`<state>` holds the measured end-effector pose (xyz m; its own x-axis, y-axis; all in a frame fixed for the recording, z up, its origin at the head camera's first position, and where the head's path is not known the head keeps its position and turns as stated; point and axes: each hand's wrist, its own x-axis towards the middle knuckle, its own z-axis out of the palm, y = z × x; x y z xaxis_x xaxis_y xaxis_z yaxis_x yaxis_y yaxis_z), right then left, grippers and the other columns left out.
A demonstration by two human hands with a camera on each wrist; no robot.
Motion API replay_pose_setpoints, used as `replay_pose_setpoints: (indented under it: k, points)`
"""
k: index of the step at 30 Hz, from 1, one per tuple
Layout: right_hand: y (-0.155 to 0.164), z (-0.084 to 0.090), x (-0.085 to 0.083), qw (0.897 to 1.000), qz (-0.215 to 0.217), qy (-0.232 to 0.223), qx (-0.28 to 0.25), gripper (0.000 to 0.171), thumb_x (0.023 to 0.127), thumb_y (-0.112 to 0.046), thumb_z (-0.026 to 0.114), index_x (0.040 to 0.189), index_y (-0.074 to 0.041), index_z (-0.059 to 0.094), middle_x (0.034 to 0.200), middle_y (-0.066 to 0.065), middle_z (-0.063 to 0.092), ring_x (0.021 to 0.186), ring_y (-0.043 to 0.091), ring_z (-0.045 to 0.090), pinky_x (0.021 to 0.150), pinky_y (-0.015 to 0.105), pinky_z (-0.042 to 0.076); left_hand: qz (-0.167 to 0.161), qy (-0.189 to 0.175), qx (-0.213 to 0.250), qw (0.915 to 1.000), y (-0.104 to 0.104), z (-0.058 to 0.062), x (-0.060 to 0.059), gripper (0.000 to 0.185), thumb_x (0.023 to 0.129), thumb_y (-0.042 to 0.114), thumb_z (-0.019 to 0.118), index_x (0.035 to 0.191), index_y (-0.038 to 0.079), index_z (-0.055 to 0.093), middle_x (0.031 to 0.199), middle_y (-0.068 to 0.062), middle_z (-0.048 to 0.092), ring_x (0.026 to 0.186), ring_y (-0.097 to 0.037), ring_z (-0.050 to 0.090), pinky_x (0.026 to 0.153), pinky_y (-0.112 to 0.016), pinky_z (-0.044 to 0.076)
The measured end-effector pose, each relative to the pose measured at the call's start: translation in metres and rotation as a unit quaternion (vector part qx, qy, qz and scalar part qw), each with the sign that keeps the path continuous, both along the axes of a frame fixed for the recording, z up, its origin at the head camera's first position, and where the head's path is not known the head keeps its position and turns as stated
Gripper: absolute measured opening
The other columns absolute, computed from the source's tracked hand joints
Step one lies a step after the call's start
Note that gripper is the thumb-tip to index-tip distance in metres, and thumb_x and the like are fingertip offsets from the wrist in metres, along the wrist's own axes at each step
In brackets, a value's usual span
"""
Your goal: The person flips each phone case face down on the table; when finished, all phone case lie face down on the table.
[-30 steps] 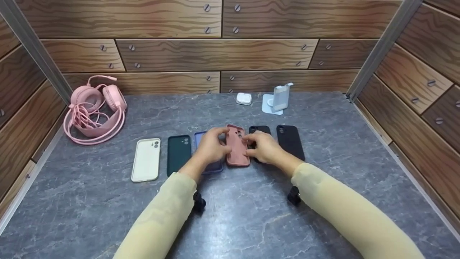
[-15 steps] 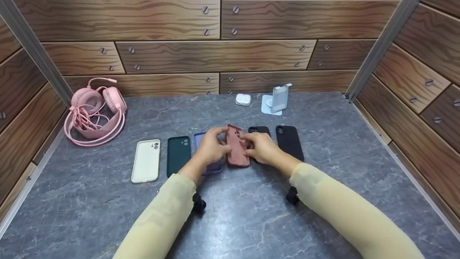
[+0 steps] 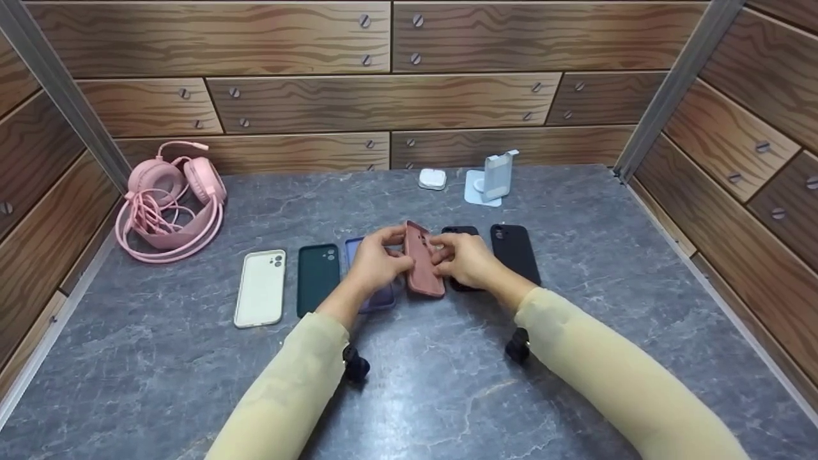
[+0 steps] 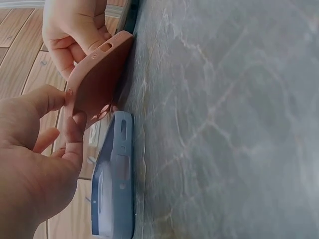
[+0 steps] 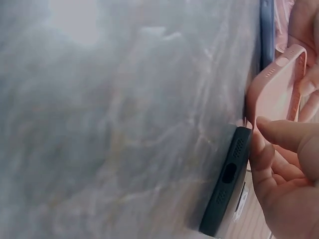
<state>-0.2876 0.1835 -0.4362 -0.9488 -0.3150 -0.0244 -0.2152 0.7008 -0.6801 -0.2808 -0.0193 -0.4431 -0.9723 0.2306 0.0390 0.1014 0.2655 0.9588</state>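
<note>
A pink phone case (image 3: pixel 422 262), tilted with its left long edge raised, is between both hands in the middle of a row of cases. The left hand (image 3: pixel 376 259) pinches the raised edge between thumb and fingers, seen close in the left wrist view, where its shaded underside (image 4: pixel 102 79) faces the table. At the opposite, lower edge the right hand (image 3: pixel 470 259) grips with thumb and fingers; the right wrist view shows that thumb (image 5: pixel 279 132) on the rim. Beneath the left hand lies a blue-purple case (image 3: pixel 381 300), partly hidden. A black case (image 3: pixel 463 230) is partly covered by the right hand.
A white case (image 3: pixel 259 287) and a dark green case (image 3: pixel 318 278) lie left in the row, another black case (image 3: pixel 516 255) right. Behind are pink headphones (image 3: pixel 169 198), a small white earbud-like case (image 3: pixel 432 179) and a pale blue stand (image 3: pixel 497 179). Wood-patterned walls enclose the grey table (image 3: pixel 434 402).
The pink case has tilted further, its left edge rising while its right edge stays low. Both hands keep hold of it nearly in place. The head view has shifted slightly.
</note>
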Motion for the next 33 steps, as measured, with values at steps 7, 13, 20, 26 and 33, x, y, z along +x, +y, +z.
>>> replay_pose_setpoints:
  k: [7,13,20,26,33]
  points:
    - [0.004,0.004,-0.002,0.985,0.002,-0.096,-0.145,0.051,0.090,-0.004,0.067,0.137,0.005,0.050,0.100,0.018,0.071,0.090,0.024,0.070,0.071,0.032,0.057,-0.025,-0.028,0.074,0.9966,-0.002,-0.001,0.000,0.066,0.082,0.001,0.073,0.142,0.008,0.049,0.130,-0.013,0.058,0.099,-0.022,0.065,0.079,-0.033,0.055]
    - [0.011,0.009,-0.004,0.952,-0.018,-0.194,-0.238,0.058,0.098,-0.033,0.059,0.143,0.000,0.044,0.110,0.023,0.067,0.097,0.032,0.068,0.069,0.032,0.056,-0.073,-0.066,0.145,0.9846,-0.004,-0.004,0.000,0.074,0.082,0.005,0.077,0.147,0.011,0.041,0.138,-0.008,0.053,0.108,-0.023,0.063,0.087,-0.034,0.052]
    - [0.018,0.012,-0.004,0.923,-0.036,-0.251,-0.289,0.062,0.098,-0.038,0.058,0.147,-0.006,0.038,0.114,0.026,0.065,0.105,0.038,0.064,0.073,0.034,0.057,-0.122,-0.078,0.187,0.9716,-0.001,-0.007,0.001,0.079,0.081,0.003,0.078,0.149,0.011,0.038,0.147,-0.012,0.043,0.116,-0.029,0.060,0.092,-0.035,0.050]
    - [0.020,0.012,-0.003,0.921,-0.020,-0.248,-0.301,0.064,0.097,-0.035,0.060,0.149,-0.006,0.035,0.121,0.027,0.061,0.103,0.038,0.064,0.076,0.035,0.056,-0.154,-0.079,0.204,0.9636,0.001,-0.007,0.003,0.079,0.082,0.002,0.077,0.150,0.013,0.037,0.150,-0.013,0.039,0.121,-0.036,0.055,0.091,-0.038,0.051]
    - [0.019,0.015,-0.003,0.929,-0.020,-0.227,-0.290,0.059,0.096,-0.028,0.064,0.148,-0.012,0.041,0.129,0.017,0.058,0.098,0.032,0.067,0.078,0.036,0.056,-0.164,-0.080,0.186,0.9655,0.005,-0.006,0.005,0.080,0.081,0.008,0.079,0.150,0.021,0.039,0.150,-0.007,0.040,0.123,-0.032,0.054,0.091,-0.039,0.051]
